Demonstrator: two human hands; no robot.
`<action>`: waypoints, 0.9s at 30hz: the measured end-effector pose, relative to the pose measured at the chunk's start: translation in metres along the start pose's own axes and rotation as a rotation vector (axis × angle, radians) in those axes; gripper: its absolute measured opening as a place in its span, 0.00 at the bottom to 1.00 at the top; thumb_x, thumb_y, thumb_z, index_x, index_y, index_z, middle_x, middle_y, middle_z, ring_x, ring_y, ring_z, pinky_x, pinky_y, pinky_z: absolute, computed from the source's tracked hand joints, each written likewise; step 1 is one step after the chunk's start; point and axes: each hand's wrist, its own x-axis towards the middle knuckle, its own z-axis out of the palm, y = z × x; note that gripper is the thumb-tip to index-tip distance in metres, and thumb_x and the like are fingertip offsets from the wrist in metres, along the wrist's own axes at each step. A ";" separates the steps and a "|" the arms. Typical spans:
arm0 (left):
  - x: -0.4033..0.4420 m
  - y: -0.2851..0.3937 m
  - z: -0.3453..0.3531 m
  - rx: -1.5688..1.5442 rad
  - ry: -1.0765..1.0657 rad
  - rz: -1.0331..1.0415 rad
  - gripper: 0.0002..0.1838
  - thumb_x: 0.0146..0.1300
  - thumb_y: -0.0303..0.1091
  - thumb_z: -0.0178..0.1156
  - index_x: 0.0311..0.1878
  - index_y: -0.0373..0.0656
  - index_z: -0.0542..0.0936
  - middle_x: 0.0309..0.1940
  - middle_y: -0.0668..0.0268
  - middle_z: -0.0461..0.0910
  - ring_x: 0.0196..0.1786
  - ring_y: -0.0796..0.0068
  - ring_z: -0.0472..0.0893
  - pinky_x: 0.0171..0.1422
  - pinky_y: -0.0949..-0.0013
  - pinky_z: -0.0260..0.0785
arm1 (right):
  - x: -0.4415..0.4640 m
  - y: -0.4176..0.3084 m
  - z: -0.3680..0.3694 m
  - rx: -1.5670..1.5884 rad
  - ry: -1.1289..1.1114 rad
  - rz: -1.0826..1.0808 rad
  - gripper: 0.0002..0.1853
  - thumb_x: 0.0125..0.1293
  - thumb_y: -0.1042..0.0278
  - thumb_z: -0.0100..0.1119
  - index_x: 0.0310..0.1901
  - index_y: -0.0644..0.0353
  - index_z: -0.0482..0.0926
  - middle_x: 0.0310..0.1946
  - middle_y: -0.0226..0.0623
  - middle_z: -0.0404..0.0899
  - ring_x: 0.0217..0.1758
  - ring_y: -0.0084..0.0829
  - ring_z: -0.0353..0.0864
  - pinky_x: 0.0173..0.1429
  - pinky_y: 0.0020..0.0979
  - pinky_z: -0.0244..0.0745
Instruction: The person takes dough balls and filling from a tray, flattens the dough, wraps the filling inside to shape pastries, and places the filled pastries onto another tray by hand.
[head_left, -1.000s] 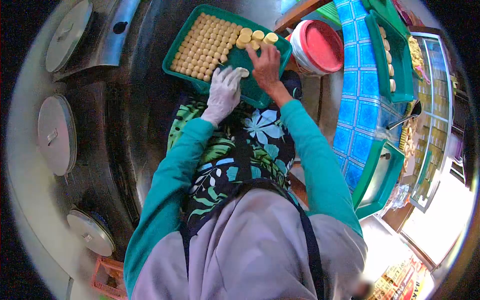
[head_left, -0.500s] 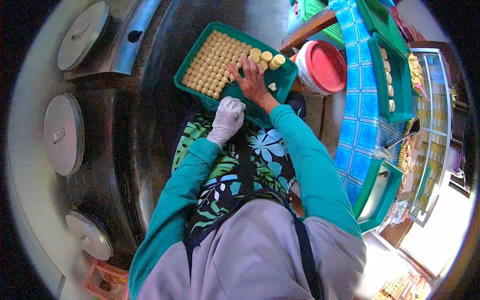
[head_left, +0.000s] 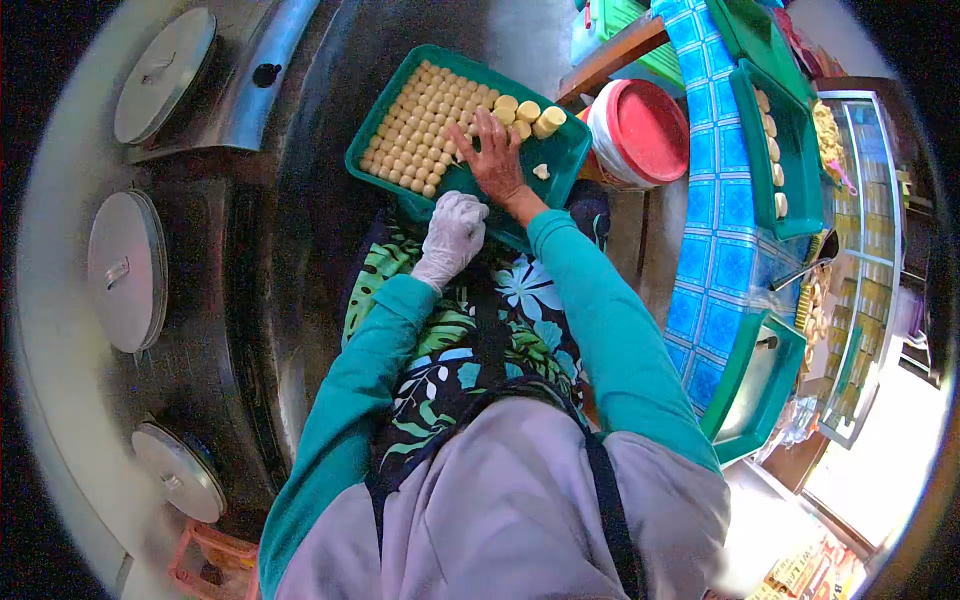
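Note:
A green tray (head_left: 468,186) rests over my lap, holding tight rows of small round dough balls (head_left: 412,130). Larger pale yellow cut dough pieces (head_left: 528,112) stand at its right end, and a small dough scrap (head_left: 541,171) lies below them. My right hand (head_left: 492,165), bare, is over the tray with fingers spread, its tips beside the balls and the cut pieces. At the tray's near rim, my left hand (head_left: 455,235) in a clear white glove has its fingers curled closed. Whatever lies inside that fist is hidden.
Dark counter with several metal lids (head_left: 128,270) runs along the left. A white bucket with a red lid (head_left: 645,132) stands right of the tray. On the right, a blue checked tablecloth (head_left: 715,200) carries green trays (head_left: 757,165), one with a row of pale pieces.
My right hand has shifted slightly left over the tray, its fingers still spread. My left hand stays closed at the near rim.

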 end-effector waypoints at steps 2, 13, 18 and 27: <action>0.003 0.000 -0.002 0.011 0.002 -0.012 0.11 0.45 0.24 0.63 0.36 0.43 0.80 0.37 0.60 0.80 0.48 0.58 0.78 0.60 0.55 0.67 | -0.004 0.008 0.009 0.083 0.044 0.052 0.29 0.63 0.71 0.49 0.68 0.46 0.67 0.66 0.49 0.64 0.66 0.48 0.65 0.65 0.54 0.55; 0.000 0.005 -0.005 -0.005 0.002 -0.009 0.09 0.49 0.23 0.60 0.35 0.43 0.79 0.36 0.59 0.80 0.48 0.57 0.79 0.63 0.54 0.66 | 0.006 -0.012 0.008 0.056 0.064 0.012 0.29 0.64 0.69 0.49 0.68 0.44 0.66 0.63 0.51 0.67 0.65 0.49 0.68 0.62 0.56 0.58; 0.003 0.002 -0.006 -0.053 0.015 0.003 0.08 0.49 0.23 0.60 0.34 0.43 0.79 0.35 0.60 0.81 0.46 0.56 0.79 0.60 0.55 0.68 | 0.009 -0.006 -0.002 0.494 0.208 0.280 0.26 0.60 0.76 0.51 0.62 0.54 0.73 0.54 0.51 0.73 0.54 0.50 0.72 0.58 0.47 0.62; 0.036 0.020 0.001 0.568 -0.332 -0.074 0.35 0.59 0.46 0.61 0.67 0.37 0.69 0.68 0.57 0.67 0.71 0.30 0.54 0.69 0.28 0.45 | -0.065 0.036 -0.062 0.331 -0.392 0.208 0.28 0.59 0.79 0.48 0.60 0.42 0.77 0.60 0.54 0.66 0.62 0.55 0.65 0.61 0.54 0.67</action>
